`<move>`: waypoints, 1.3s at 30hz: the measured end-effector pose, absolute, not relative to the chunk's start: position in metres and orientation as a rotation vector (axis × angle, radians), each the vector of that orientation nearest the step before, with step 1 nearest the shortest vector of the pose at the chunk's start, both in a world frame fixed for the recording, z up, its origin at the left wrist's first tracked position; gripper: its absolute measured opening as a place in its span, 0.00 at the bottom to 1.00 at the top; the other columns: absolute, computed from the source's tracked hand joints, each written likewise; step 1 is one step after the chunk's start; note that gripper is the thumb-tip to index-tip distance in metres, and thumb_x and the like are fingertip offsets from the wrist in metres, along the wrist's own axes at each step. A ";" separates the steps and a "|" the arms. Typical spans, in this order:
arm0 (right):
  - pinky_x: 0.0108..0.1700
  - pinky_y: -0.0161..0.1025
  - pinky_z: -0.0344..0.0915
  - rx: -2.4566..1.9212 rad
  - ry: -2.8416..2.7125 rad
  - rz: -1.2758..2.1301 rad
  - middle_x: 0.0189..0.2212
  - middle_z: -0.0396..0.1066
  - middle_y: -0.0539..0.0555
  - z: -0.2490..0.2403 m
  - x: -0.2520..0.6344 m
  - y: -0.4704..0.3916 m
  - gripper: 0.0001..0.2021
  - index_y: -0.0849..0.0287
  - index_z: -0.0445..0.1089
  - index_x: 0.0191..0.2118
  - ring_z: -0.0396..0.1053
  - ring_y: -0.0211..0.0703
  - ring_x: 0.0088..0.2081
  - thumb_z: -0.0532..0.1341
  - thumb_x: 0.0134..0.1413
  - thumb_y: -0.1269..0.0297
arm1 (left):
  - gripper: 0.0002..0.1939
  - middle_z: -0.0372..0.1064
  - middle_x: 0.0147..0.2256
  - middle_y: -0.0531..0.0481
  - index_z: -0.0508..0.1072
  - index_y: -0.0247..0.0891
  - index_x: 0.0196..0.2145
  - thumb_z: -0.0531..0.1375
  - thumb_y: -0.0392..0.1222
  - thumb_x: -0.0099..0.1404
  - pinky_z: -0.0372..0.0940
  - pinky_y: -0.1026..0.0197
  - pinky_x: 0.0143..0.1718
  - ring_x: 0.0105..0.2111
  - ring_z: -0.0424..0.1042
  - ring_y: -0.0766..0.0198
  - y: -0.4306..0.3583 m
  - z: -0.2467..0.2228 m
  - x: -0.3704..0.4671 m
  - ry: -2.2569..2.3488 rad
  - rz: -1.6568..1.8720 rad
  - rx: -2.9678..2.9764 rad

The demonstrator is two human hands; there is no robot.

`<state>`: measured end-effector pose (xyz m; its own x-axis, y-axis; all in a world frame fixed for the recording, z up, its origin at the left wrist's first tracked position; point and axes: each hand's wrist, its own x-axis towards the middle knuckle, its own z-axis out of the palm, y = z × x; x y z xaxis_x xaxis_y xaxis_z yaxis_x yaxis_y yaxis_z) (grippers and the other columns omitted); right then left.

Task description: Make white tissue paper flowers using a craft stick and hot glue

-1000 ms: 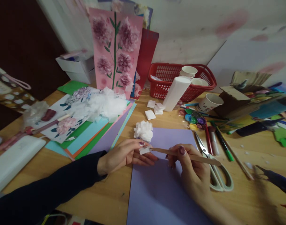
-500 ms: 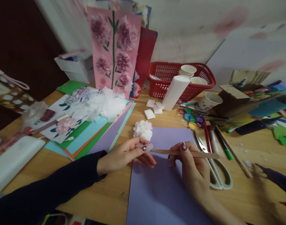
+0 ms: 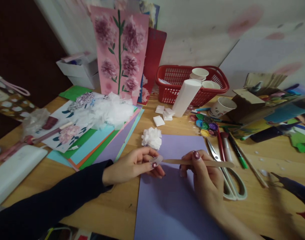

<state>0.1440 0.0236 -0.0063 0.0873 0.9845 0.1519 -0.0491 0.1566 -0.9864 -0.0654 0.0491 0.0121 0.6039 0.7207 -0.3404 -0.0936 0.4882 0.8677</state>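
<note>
Between the fingertips of my left hand [image 3: 134, 166] is a small piece of thin white paper [image 3: 157, 159]. My right hand [image 3: 204, 176] pinches a flat wooden stick [image 3: 177, 162], whose left tip reaches the white paper. Both hands are over a purple sheet [image 3: 164, 206]. A fluffy white paper flower [image 3: 151, 138] sits at the sheet's upper left corner, just beyond my left hand. White-handled scissors [image 3: 232, 183] lie beside my right hand, partly hidden by it and the stick.
Left are colored sheets [image 3: 97, 140] under a white tissue pile [image 3: 112, 110]. Behind stand a pink flower picture [image 3: 121, 50] and a red basket [image 3: 164, 93]. Right are paints [image 3: 204, 125], brushes, a green marker [image 3: 238, 153] and a glue gun [image 3: 294, 193].
The white paper in my left fingers now looks bent around the stick's tip, where it lay flatter before. My hands have hardly moved.
</note>
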 end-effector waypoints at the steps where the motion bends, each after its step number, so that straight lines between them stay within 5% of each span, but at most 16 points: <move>1: 0.22 0.34 0.60 -1.096 -1.174 1.066 0.17 0.63 0.46 -0.006 0.144 0.023 0.14 0.58 0.68 0.30 0.62 0.35 0.20 0.57 0.64 0.54 | 0.08 0.78 0.34 0.45 0.67 0.35 0.39 0.62 0.38 0.64 0.69 0.58 0.42 0.35 0.78 0.62 0.049 0.013 -0.065 0.778 0.560 0.928; 14: 0.22 0.33 0.61 -1.058 -1.147 1.131 0.22 0.67 0.49 -0.007 0.143 0.023 0.14 0.57 0.66 0.30 0.63 0.34 0.21 0.58 0.63 0.55 | 0.09 0.76 0.30 0.47 0.68 0.34 0.33 0.60 0.43 0.67 0.69 0.60 0.38 0.31 0.76 0.65 0.048 0.013 -0.064 0.834 0.517 0.953; 39: 0.20 0.29 0.59 -1.091 -1.362 1.042 0.17 0.65 0.47 0.001 0.137 0.018 0.16 0.58 0.68 0.29 0.63 0.31 0.18 0.55 0.66 0.57 | 0.09 0.76 0.36 0.43 0.69 0.32 0.44 0.55 0.35 0.67 0.67 0.56 0.44 0.36 0.77 0.60 0.047 0.009 -0.068 0.666 0.520 0.832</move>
